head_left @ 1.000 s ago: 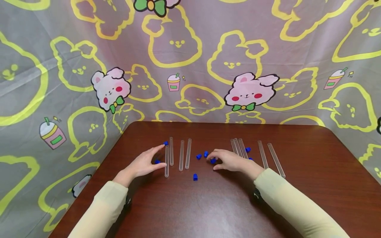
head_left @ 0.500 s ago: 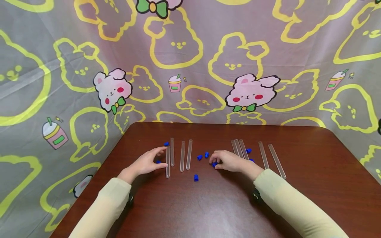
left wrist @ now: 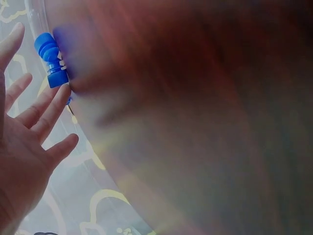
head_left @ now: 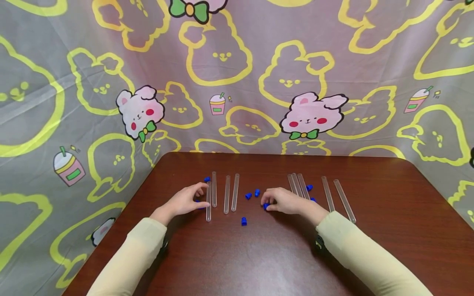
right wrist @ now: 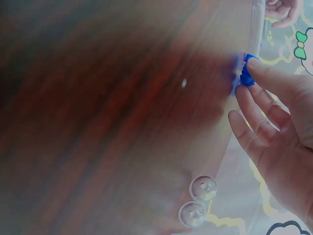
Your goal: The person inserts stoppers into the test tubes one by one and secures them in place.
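In the head view my left hand reaches over the left tabletop, thumb and fingers apart. Its thumb overlaps the nearest clear test tube, and a small blue cap shows partly under the hand. The left wrist view has its fingers spread, one fingertip right at a blue cap that appears end to end with another blue cap. My right hand pinches a blue cap between thumb and fingers, low over the table. The right wrist view shows that pinched cap under the thumb.
Several clear test tubes lie at left and several more test tubes at right. Loose blue caps sit mid-table, with one nearer cap in front. A patterned curtain borders the brown table.
My right fingers have closed around the blue cap, which shifted slightly nearer. My left fingers have curled a little, and the cap under that hand has moved slightly to the right.
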Available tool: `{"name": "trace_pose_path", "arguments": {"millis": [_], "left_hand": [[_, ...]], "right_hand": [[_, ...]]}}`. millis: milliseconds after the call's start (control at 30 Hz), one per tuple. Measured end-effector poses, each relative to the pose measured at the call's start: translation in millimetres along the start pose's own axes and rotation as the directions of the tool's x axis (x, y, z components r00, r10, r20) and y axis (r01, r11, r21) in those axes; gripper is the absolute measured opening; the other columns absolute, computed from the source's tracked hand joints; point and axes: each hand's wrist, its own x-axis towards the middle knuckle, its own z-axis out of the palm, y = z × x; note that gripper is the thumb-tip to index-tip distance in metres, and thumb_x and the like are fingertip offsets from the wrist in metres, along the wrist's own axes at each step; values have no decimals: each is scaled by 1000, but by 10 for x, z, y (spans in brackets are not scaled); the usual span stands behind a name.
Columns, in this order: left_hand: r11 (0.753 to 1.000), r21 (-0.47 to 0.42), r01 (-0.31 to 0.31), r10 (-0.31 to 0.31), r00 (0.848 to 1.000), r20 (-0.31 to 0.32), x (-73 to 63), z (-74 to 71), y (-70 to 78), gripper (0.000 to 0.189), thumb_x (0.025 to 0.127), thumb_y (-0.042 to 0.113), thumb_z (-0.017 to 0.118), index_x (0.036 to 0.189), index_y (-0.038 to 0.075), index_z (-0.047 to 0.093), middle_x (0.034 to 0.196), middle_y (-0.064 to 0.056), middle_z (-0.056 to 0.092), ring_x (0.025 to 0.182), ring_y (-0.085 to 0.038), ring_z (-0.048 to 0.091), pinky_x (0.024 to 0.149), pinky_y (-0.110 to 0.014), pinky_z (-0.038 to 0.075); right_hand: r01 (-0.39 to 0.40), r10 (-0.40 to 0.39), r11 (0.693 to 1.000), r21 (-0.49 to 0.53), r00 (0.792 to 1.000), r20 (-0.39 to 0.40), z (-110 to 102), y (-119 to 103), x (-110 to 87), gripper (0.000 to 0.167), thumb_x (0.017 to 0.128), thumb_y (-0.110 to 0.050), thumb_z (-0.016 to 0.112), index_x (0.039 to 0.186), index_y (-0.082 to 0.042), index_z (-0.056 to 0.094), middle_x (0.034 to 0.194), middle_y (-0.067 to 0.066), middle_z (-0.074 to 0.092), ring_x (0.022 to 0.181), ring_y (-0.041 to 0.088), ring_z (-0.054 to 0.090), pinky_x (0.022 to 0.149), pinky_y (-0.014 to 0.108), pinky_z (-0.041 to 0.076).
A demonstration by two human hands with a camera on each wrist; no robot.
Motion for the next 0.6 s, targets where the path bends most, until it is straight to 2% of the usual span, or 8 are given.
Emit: {"name": "trace_pose_path", "arguments": {"millis": [267, 433, 600], "left_hand": [[999, 48, -4, 4, 1000, 7, 75, 23, 47, 53, 82, 43, 77, 122, 13, 56, 101, -3, 63, 96, -21, 61, 82, -44, 51], [999, 37, 3, -4, 1000, 20, 121, 35, 64, 50, 81, 41, 78, 116, 14, 57, 99, -1, 62, 96, -20, 60, 83, -42, 50], [1000, 9, 11, -11, 1000, 12, 151, 53, 51, 49, 80, 37, 81, 111, 10, 55, 95, -1, 60, 91, -20, 59, 81, -41, 49]], "right_hand": [[17, -17, 1000, 10, 999, -32, -50, -49, -40, 11, 89, -8, 71, 99, -8, 68, 93, -6, 60, 84, 14, 59, 75, 32, 50], [25, -22, 999, 43, 998, -67, -105, -42, -90, 12, 88, -7, 71, 100, -6, 68, 92, -4, 60, 84, 13, 59, 75, 31, 50], [-4, 11, 998, 70, 995, -95, -147, 8, -170, 13, 88, -6, 71, 100, -7, 68, 90, -3, 61, 83, 13, 58, 74, 32, 50]]}}
